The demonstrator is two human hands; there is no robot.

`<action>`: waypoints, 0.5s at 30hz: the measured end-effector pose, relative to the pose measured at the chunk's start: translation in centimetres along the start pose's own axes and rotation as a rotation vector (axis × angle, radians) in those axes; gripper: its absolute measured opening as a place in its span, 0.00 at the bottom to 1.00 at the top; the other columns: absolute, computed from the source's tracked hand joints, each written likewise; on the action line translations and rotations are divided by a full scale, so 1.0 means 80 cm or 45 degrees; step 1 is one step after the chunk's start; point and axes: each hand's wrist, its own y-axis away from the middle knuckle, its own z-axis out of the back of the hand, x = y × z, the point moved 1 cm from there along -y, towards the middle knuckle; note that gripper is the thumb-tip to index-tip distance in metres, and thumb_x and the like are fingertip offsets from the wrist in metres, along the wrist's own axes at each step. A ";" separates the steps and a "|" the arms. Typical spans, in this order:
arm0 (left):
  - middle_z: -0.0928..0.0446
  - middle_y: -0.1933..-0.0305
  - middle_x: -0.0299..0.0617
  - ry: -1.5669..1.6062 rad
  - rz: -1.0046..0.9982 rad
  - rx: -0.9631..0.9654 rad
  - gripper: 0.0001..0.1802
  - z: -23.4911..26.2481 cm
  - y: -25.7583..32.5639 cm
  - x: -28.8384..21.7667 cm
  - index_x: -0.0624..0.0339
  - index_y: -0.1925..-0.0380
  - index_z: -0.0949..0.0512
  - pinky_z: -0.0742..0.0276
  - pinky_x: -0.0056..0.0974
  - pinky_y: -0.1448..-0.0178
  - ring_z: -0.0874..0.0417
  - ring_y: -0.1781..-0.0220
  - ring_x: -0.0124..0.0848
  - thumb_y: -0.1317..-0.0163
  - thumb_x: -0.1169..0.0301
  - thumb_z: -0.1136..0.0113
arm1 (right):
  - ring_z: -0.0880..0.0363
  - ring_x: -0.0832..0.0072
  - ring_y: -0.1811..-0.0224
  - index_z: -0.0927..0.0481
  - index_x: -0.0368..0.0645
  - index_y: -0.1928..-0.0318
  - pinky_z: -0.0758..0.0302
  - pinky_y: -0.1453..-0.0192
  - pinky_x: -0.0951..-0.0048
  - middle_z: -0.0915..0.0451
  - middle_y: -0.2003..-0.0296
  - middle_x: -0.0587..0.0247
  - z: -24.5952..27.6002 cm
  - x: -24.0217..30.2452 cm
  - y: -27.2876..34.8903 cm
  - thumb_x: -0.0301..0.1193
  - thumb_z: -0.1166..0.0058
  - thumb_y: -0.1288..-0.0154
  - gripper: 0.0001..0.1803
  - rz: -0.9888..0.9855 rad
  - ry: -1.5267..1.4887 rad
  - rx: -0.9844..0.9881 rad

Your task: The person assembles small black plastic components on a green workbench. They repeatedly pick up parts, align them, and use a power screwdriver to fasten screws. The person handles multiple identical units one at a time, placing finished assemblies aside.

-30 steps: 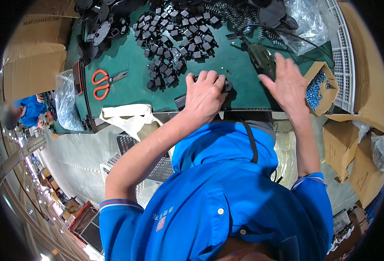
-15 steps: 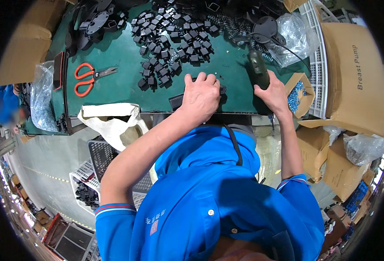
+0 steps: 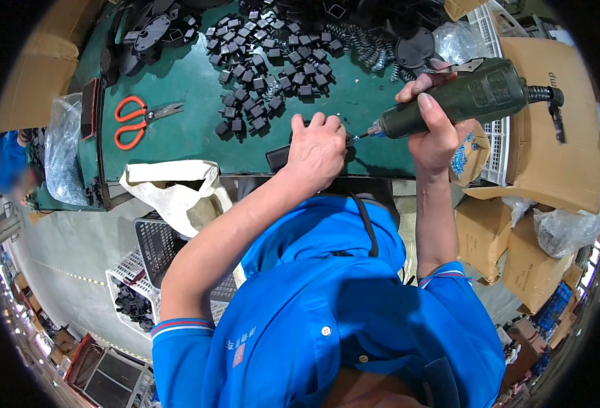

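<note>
My left hand (image 3: 319, 148) presses down on a flat black part (image 3: 279, 156) at the near edge of the green bench (image 3: 191, 132). In my right hand (image 3: 435, 122) I grip a dark green power screwdriver (image 3: 460, 98), held level. Its bit tip (image 3: 361, 135) points left and sits just beside my left fingers. A black cable runs off the tool's right end. Several small black square parts (image 3: 266, 61) lie in a heap on the bench beyond my hands.
Orange-handled scissors (image 3: 133, 119) lie at the bench's left. Springs (image 3: 364, 44) and round black pieces (image 3: 414, 47) lie at the back. A white bag (image 3: 174, 190) hangs off the front edge over black crates (image 3: 143, 272). Cardboard boxes (image 3: 552, 136) stand to the right.
My right hand has taken the screwdriver off the bench, lifted it and turned it level, bringing the bit to my left hand. My left hand has stayed on the black part.
</note>
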 end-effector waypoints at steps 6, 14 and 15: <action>0.26 0.61 0.37 0.009 -0.015 -0.035 0.14 -0.003 0.001 0.002 0.56 0.63 0.19 0.37 0.49 0.49 0.26 0.51 0.37 0.48 0.63 0.33 | 0.20 0.69 0.64 0.30 0.31 0.43 0.22 0.55 0.65 0.21 0.63 0.55 -0.002 -0.008 -0.001 0.18 0.46 0.41 0.23 0.043 0.004 0.020; 0.27 0.61 0.37 -0.004 -0.020 -0.038 0.14 0.001 0.001 0.000 0.55 0.64 0.20 0.38 0.49 0.50 0.26 0.51 0.36 0.49 0.63 0.33 | 0.22 0.69 0.65 0.31 0.30 0.43 0.22 0.56 0.64 0.23 0.65 0.55 -0.005 -0.015 0.004 0.19 0.48 0.42 0.24 0.043 0.132 0.021; 0.27 0.61 0.37 -0.007 -0.017 -0.033 0.14 0.002 0.001 0.000 0.55 0.64 0.20 0.38 0.49 0.50 0.26 0.51 0.36 0.49 0.63 0.33 | 0.23 0.68 0.64 0.33 0.29 0.43 0.23 0.55 0.63 0.24 0.65 0.55 -0.007 -0.013 0.005 0.20 0.50 0.42 0.24 0.034 0.193 0.022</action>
